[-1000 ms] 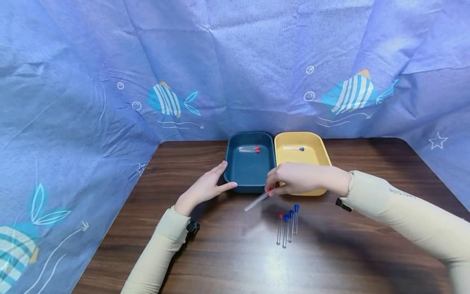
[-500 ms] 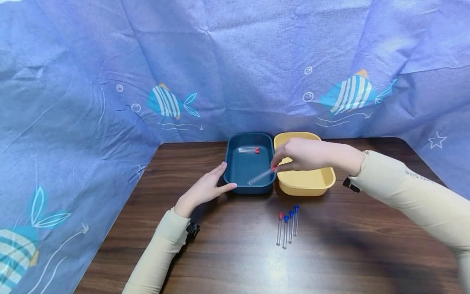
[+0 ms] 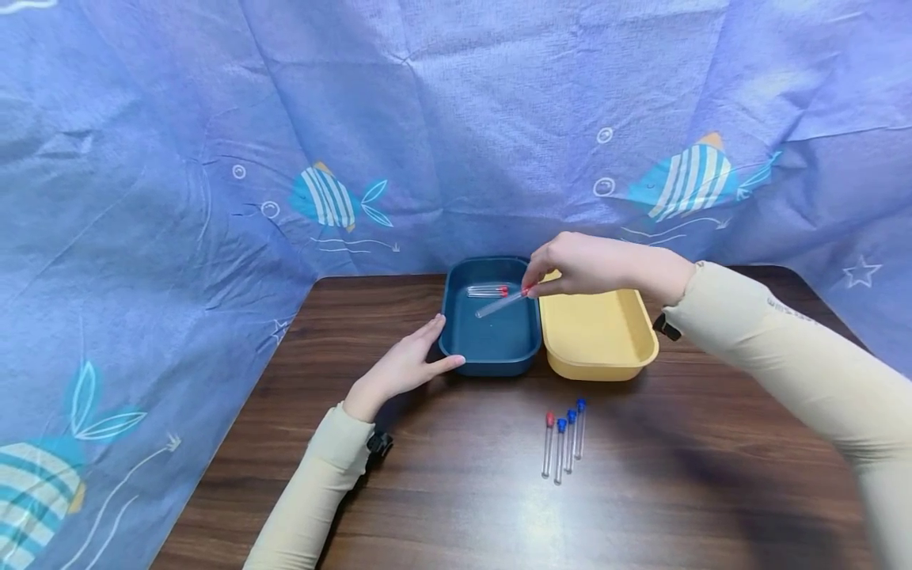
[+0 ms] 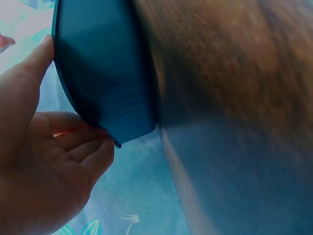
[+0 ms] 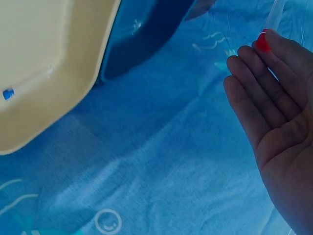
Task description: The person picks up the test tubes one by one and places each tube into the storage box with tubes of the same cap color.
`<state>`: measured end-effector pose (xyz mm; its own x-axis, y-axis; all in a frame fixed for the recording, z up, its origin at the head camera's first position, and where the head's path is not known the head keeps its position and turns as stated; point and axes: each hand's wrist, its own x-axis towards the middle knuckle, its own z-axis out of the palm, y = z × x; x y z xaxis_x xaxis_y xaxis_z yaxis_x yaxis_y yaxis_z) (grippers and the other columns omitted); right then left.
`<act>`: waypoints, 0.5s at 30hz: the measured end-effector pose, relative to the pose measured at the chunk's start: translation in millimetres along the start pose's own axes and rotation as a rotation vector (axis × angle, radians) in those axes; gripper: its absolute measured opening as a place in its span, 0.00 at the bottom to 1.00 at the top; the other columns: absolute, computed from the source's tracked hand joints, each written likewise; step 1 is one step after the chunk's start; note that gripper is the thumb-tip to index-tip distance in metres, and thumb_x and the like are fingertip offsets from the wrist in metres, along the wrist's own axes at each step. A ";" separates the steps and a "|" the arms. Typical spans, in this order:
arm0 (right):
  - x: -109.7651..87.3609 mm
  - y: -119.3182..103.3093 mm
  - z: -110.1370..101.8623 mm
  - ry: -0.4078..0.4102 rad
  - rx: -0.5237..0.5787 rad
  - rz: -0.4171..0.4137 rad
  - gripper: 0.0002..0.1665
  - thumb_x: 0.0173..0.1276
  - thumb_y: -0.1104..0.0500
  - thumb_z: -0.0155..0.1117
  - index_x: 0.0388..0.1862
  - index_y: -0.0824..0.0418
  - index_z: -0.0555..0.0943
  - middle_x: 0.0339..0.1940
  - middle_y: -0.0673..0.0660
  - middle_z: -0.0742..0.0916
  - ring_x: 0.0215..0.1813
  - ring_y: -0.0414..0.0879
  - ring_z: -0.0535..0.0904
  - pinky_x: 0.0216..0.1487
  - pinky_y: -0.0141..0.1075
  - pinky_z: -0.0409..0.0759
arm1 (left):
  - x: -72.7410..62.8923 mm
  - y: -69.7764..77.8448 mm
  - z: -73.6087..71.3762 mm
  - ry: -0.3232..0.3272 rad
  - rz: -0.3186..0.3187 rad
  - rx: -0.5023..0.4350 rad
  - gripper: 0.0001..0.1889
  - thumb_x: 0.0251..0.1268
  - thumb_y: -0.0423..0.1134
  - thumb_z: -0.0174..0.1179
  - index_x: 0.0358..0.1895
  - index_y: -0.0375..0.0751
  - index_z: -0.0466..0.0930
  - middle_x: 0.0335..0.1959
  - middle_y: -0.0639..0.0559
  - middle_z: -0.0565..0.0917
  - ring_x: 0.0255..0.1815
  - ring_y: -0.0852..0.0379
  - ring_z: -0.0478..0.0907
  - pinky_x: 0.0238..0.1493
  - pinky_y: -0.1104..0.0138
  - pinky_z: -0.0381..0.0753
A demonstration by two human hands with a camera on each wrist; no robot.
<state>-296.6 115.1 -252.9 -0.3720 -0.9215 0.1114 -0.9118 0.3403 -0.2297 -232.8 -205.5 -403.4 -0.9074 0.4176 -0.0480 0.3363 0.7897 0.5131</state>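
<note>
My right hand (image 3: 594,265) pinches a clear test tube (image 3: 495,305) by its red cap, the tube slanting down to the left above the dark blue tray (image 3: 492,340). In the right wrist view, thumb and fingertips meet at the red cap (image 5: 263,42). Inside that tray, near its back, lie red-capped test tubes (image 3: 487,291). My left hand (image 3: 402,366) touches the tray's near left corner, its thumb at the front rim and its fingers along the left side. The left wrist view shows these fingertips right at the rim.
A yellow tray (image 3: 594,336) stands right beside the blue one; a blue-capped tube (image 5: 30,80) lies in it. On the table nearer me lie a red-capped tube (image 3: 548,447) and three blue-capped tubes (image 3: 559,455). A fish-print cloth (image 3: 456,142) hangs behind the table.
My right hand has carried the red-capped test tube from in front of the trays up and back, over the blue tray. The left hand has stayed at the tray's corner.
</note>
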 end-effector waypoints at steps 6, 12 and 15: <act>9.5 7.3 -16.2 0.040 -0.028 0.020 0.04 0.70 0.63 0.69 0.40 0.58 0.89 0.35 0.46 0.89 0.39 0.41 0.85 0.43 0.42 0.83 | -0.2 0.4 0.1 0.003 -0.001 -0.008 0.51 0.68 0.70 0.54 0.81 0.39 0.48 0.82 0.46 0.50 0.81 0.49 0.50 0.77 0.52 0.55; 18.5 11.5 -30.1 0.063 -0.026 0.059 0.04 0.69 0.64 0.69 0.40 0.60 0.90 0.36 0.49 0.89 0.40 0.43 0.86 0.46 0.44 0.84 | -0.5 1.5 -0.7 0.004 -0.002 -0.006 0.52 0.67 0.70 0.54 0.81 0.38 0.48 0.82 0.45 0.50 0.81 0.48 0.50 0.77 0.52 0.55; 22.9 13.3 -33.3 0.062 -0.022 0.065 0.05 0.69 0.65 0.69 0.41 0.61 0.89 0.36 0.50 0.90 0.40 0.44 0.86 0.46 0.44 0.84 | 0.0 0.8 -0.5 0.000 -0.005 -0.006 0.52 0.67 0.70 0.54 0.81 0.38 0.47 0.82 0.44 0.50 0.81 0.48 0.50 0.77 0.52 0.55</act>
<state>-323.0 104.8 -221.2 -0.4402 -0.8841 0.1567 -0.8886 0.4039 -0.2172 -232.6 -205.1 -402.6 -0.9090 0.4138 -0.0502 0.3306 0.7890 0.5179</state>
